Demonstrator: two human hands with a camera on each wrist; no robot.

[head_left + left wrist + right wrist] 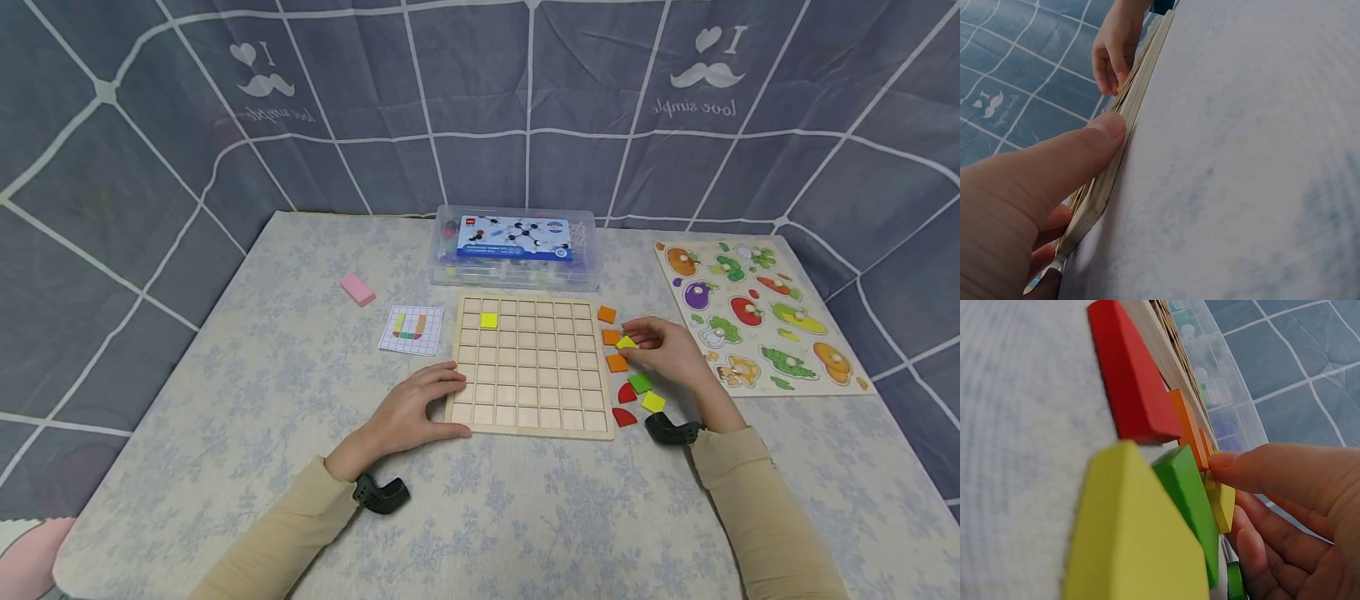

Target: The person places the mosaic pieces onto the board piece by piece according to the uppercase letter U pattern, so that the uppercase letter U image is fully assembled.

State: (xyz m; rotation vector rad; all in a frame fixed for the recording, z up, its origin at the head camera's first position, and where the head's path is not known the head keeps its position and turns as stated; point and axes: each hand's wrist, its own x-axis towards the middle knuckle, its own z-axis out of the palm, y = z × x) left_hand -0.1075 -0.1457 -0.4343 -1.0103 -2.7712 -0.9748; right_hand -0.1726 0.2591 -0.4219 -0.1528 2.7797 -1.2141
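A wooden grid board (534,367) lies on the table, one yellow square tile (489,321) set in its upper left part. My left hand (412,408) grips its near-left corner, the thumb on the rim (1107,181) and the fingers at the left edge. Right of the board, my right hand (667,354) pinches another yellow tile (1221,503) between thumb and fingers. Around it lie several orange tiles (611,337), a green tile (640,383), a yellow tile (653,402) and two red quarter-round pieces (627,392). A second green piece (1235,581) is partly hidden by the right fingers.
A pattern card (411,331) with a coloured U shape lies left of the board, a pink block (357,289) beyond it. Behind the board stands a clear plastic molecular-model box (515,275). A vegetable puzzle board (765,317) lies at the right.
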